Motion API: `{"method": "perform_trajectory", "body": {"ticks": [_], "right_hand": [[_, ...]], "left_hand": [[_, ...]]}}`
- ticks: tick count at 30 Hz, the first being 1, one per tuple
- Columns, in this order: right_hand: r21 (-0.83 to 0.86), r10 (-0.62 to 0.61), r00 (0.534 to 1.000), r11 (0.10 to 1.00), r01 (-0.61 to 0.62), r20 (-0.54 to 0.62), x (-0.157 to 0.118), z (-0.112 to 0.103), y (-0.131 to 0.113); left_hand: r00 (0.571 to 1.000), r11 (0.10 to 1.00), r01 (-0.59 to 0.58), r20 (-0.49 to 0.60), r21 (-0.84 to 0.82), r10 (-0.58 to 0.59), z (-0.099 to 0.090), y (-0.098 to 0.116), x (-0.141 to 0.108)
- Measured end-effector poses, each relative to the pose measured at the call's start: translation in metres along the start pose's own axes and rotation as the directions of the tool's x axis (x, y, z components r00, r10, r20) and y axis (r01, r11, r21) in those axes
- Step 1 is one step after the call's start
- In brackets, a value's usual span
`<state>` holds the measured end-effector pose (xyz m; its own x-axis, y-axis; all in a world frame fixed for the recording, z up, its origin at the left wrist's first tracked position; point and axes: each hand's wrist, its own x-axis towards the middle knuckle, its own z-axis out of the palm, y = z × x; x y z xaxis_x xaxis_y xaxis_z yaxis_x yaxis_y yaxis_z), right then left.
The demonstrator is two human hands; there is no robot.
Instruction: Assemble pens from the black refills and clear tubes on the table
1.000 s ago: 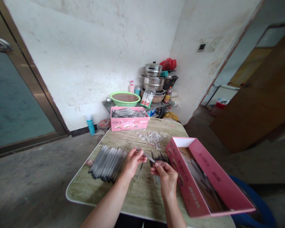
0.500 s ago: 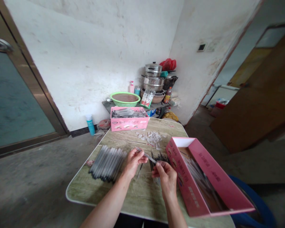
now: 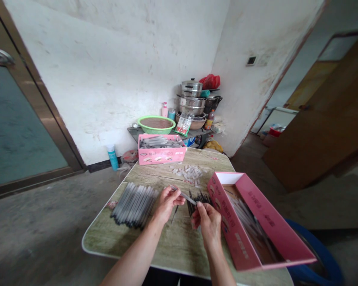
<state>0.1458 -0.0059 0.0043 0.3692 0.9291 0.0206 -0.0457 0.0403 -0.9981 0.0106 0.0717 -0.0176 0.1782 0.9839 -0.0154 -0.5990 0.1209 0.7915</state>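
A slim grey pen tube [image 3: 187,197] spans the gap between my two hands above the table. My left hand [image 3: 168,201] pinches its upper left end. At its lower right end, the fingers of my right hand [image 3: 205,217] are closed on it. Left of my hands lies a row of grey pens [image 3: 135,204] with dark ends. Thin black refills [image 3: 201,198] lie partly hidden behind my right hand. Small whitish pieces [image 3: 191,174] are heaped beyond my hands.
An open pink box [image 3: 241,242] with loose tubes stands on the right of the wood-patterned table [image 3: 107,242]. Another pink box [image 3: 162,156], full of tubes, is at the far edge. Behind are a green basin [image 3: 156,129] and stacked pots [image 3: 191,104].
The view has shifted very slightly. Both hands keep their hold on the tube, with the right fingers a little changed in pose.
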Motion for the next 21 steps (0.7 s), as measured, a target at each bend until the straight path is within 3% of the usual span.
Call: {"method": "perform_trajectory", "body": {"ticks": [16,21], "right_hand": [[-0.063,-0.040,0.999,0.997,0.041,0.010,0.0007,0.0030,0.0019],[-0.050,0.027,0.999,0.998,-0.028,-0.021,-0.0004,0.0054,0.0027]], "left_hand": [[1.000,1.000,0.011,-0.013,0.015,-0.011,-0.0033,-0.0019,0.0020],[1.000,1.000,0.026,-0.004,0.010,-0.026,-0.0011,0.0005,0.0008]]}}
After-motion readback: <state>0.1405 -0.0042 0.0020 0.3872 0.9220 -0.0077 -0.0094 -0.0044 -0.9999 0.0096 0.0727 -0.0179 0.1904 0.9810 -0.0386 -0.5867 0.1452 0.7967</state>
